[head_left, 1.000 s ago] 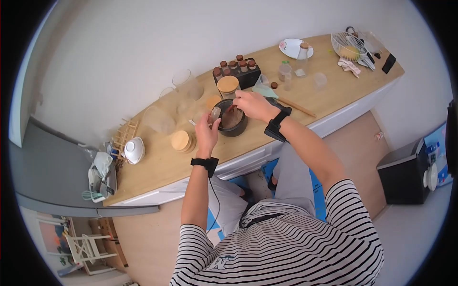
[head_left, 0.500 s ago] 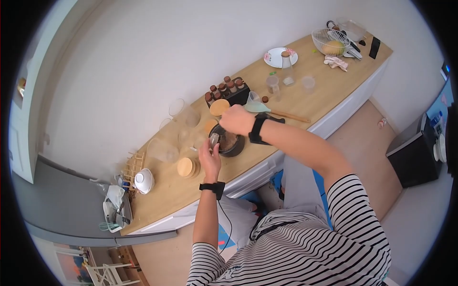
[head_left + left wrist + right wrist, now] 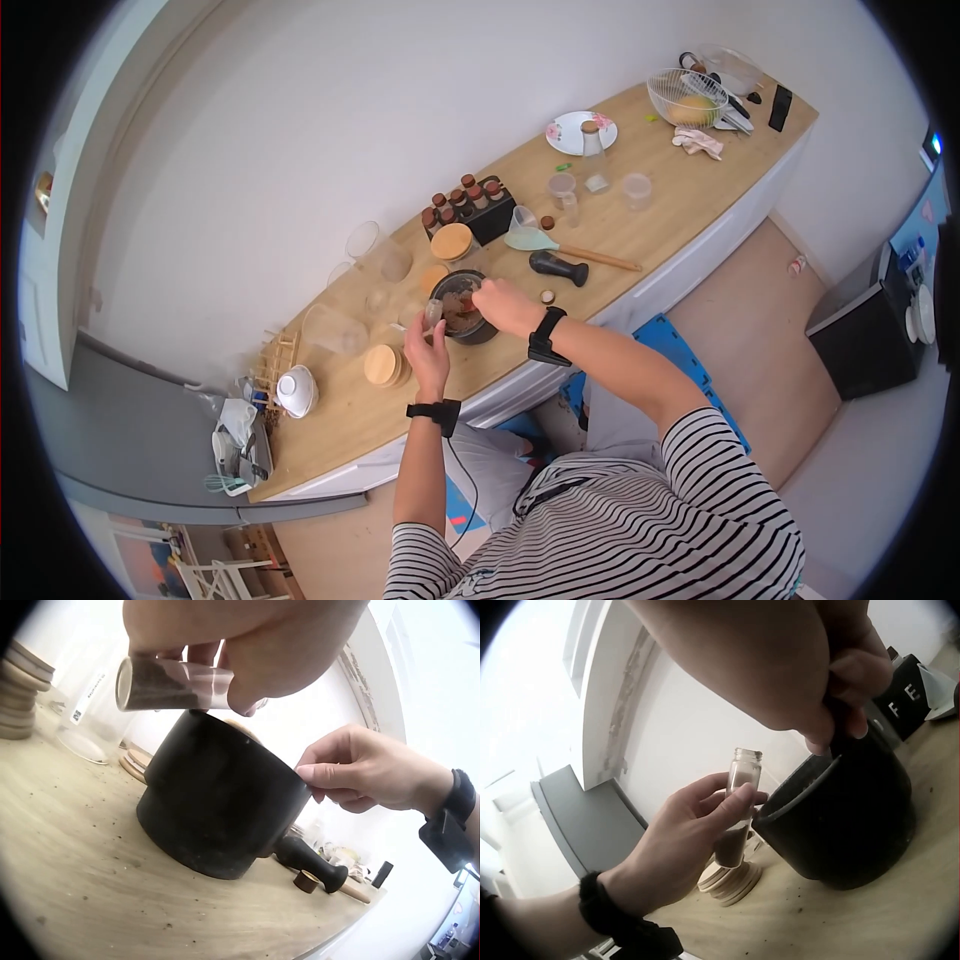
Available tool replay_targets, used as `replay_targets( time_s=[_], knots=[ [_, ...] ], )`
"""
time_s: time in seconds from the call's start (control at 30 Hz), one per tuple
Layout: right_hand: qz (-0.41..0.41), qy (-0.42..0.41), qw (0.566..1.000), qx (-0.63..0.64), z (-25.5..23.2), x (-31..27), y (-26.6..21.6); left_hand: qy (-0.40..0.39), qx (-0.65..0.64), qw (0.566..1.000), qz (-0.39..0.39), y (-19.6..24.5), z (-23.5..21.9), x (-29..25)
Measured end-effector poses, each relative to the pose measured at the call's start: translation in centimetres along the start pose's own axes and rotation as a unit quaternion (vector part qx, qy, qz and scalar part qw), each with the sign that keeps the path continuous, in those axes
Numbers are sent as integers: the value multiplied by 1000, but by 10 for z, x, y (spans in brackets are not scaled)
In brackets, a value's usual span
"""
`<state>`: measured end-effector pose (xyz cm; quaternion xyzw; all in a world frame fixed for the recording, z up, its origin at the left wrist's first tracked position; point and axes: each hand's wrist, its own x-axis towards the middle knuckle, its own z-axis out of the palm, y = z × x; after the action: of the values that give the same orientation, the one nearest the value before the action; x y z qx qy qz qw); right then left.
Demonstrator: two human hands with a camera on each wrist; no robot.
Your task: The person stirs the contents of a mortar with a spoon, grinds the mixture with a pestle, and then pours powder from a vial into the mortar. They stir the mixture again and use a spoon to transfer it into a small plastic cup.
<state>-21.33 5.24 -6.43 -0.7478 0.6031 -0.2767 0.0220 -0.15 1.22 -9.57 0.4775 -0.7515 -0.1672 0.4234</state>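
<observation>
My left hand grips a small glass spice bottle, uncapped and part filled with brown powder, at the left rim of a black mortar. In the right wrist view the bottle leans slightly, mouth up. Over the mortar's right side, my right hand pinches a slim reddish tool, its lower end down in the mortar; its exact kind I cannot tell. Brown powder lies inside the mortar. A black pestle and a small brown cap rest to the right.
Wooden-lidded jars and a black rack of spice bottles stand behind the mortar. A green spatula lies farther right. Clear plastic containers stand left, near another wooden-lidded jar. A flowered plate lies at the back.
My right hand rose above the mortar's far side half a second ago and has come down to its right side. The pestle now shows uncovered. My left hand keeps the bottle by the rim.
</observation>
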Motion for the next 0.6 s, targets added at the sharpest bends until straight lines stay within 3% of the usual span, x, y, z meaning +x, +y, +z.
replay_targets(
  time_s=[0.23, 0.6],
  knots=[
    [20, 39, 994, 98, 18, -8, 24, -10, 20, 1000, 10, 5, -7, 4],
    [41, 59, 990, 123, -26, -23, 18, -25, 81, 992, 92, -1, -7, 9]
  ],
)
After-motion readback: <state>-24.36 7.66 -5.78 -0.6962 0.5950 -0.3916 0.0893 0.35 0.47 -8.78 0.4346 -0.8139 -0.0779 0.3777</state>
